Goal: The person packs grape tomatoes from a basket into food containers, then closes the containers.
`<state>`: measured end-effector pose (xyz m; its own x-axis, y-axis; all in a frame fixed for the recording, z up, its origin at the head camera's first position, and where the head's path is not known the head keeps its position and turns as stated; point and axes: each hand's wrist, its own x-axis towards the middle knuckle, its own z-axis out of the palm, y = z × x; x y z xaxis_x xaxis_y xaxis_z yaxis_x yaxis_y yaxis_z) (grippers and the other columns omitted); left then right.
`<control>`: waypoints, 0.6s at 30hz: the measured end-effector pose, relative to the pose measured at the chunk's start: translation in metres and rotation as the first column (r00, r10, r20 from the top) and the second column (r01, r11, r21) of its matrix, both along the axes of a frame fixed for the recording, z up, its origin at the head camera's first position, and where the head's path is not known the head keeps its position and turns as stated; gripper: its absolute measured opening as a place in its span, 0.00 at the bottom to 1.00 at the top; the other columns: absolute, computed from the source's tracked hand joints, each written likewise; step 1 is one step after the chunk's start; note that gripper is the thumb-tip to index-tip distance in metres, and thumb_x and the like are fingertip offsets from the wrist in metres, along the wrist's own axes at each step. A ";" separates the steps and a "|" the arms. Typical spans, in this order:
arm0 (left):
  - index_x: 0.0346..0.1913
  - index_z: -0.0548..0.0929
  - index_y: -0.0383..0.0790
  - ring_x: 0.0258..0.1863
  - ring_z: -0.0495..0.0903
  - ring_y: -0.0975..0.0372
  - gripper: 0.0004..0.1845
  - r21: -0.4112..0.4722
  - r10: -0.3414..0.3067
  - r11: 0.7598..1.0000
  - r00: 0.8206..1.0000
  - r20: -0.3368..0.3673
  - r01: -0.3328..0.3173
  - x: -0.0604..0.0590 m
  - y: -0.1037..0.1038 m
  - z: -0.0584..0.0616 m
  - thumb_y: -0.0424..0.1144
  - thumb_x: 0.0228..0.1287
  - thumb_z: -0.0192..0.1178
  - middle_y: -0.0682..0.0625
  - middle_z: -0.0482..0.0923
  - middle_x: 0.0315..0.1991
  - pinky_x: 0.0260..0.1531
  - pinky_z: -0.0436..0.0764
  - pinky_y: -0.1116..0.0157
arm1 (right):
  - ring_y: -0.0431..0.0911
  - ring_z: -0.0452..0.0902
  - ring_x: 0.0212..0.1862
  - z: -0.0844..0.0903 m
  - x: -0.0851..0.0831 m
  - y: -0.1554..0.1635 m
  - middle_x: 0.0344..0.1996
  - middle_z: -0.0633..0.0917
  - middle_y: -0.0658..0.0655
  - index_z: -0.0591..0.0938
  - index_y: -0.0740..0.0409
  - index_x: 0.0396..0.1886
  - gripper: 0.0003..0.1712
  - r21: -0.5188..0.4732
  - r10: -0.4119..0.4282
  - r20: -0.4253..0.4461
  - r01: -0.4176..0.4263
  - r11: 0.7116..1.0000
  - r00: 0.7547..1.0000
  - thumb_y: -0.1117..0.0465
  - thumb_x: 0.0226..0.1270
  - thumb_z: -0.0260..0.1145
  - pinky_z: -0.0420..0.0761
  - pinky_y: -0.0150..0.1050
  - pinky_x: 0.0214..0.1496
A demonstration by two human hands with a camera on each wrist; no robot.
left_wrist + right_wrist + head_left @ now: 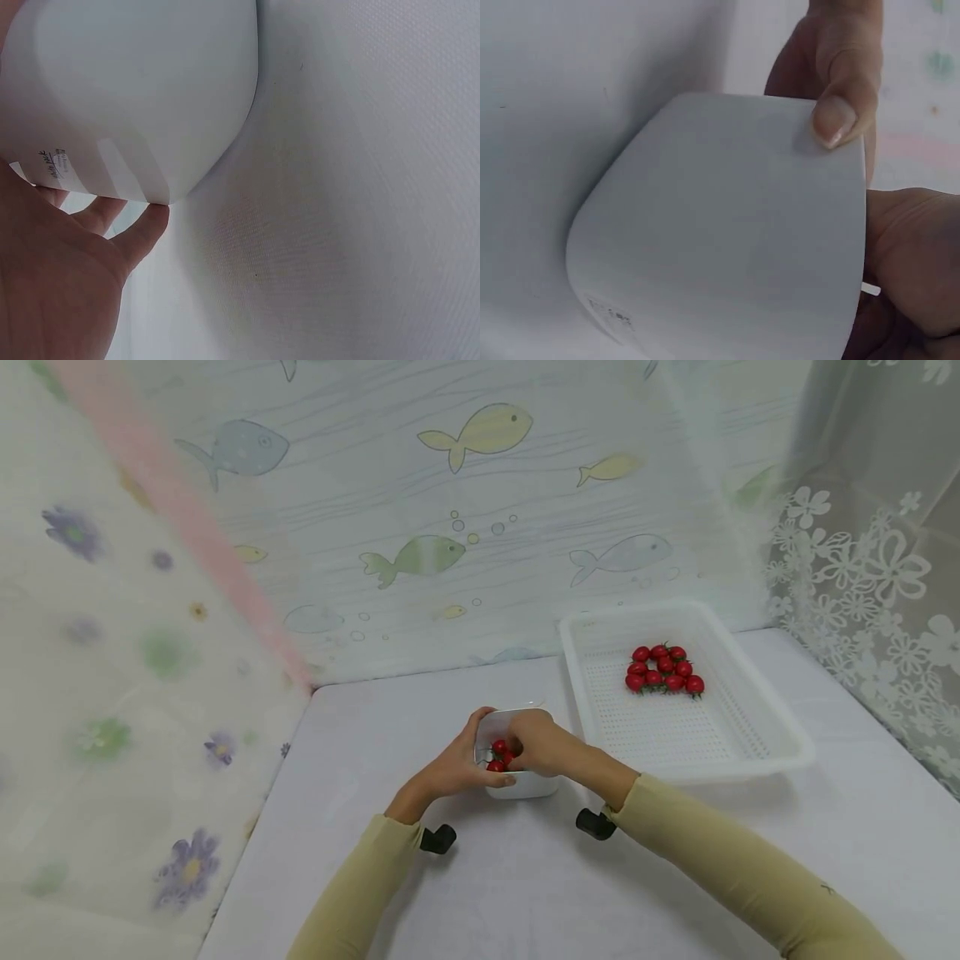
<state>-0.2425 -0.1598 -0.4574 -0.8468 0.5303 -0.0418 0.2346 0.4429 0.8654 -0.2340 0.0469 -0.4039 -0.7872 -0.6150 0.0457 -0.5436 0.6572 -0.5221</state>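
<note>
Near the table's middle, both hands grip a white tub (pixel 517 781): left hand (pixel 457 764) curls round its left side, right hand (pixel 542 745) hides most tomatoes (pixel 498 754) inside. Its label (pixel 51 166) is unreadable.

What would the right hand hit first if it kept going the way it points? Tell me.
Most likely the cherry tomatoes inside the small white container: the right hand reaches over its rim, pointing left toward them. Beyond sits the left hand. Depth is unclear.
</note>
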 end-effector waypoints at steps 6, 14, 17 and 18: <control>0.80 0.46 0.51 0.71 0.61 0.58 0.61 -0.028 0.008 1.000 1.000 -0.017 -0.008 -0.001 0.000 -0.002 0.51 0.52 0.78 0.53 0.60 0.71 0.70 0.66 0.45 | 0.41 0.77 0.32 0.001 -0.006 -0.009 0.23 0.83 0.46 0.86 0.55 0.27 0.08 0.141 0.043 0.015 -0.045 0.989 0.999 0.60 0.62 0.78 0.80 0.38 0.40; 0.80 0.46 0.53 0.71 0.60 0.57 0.60 -0.038 0.013 0.999 0.999 -0.029 -0.014 -0.001 0.000 -0.002 0.54 0.51 0.78 0.53 0.60 0.71 0.70 0.65 0.44 | 0.42 0.77 0.33 0.003 -0.008 -0.012 0.25 0.85 0.48 0.88 0.58 0.33 0.06 0.195 0.042 0.029 -0.047 0.980 0.999 0.61 0.62 0.77 0.80 0.38 0.40; 0.80 0.46 0.52 0.71 0.61 0.57 0.61 -0.041 0.019 0.999 0.999 -0.026 -0.020 -0.001 0.000 -0.002 0.55 0.51 0.78 0.53 0.60 0.71 0.70 0.66 0.45 | 0.42 0.76 0.33 0.005 -0.008 -0.012 0.25 0.84 0.48 0.88 0.60 0.35 0.06 0.199 0.042 0.044 -0.049 0.979 0.998 0.62 0.63 0.76 0.80 0.37 0.39; 0.80 0.47 0.53 0.71 0.61 0.57 0.61 -0.040 0.020 0.999 1.000 -0.024 -0.021 -0.001 0.000 -0.002 0.55 0.51 0.78 0.53 0.60 0.71 0.70 0.66 0.44 | 0.42 0.76 0.33 0.006 -0.007 -0.011 0.26 0.85 0.49 0.88 0.60 0.36 0.07 0.196 0.040 0.048 -0.049 0.979 0.998 0.62 0.63 0.76 0.80 0.37 0.39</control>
<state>-0.2437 -0.1594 -0.4595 -0.8586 0.5109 -0.0428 0.2450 0.4821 0.8412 -0.2410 0.0355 -0.3983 -0.7576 -0.6427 -0.1140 -0.5540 0.7255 -0.4084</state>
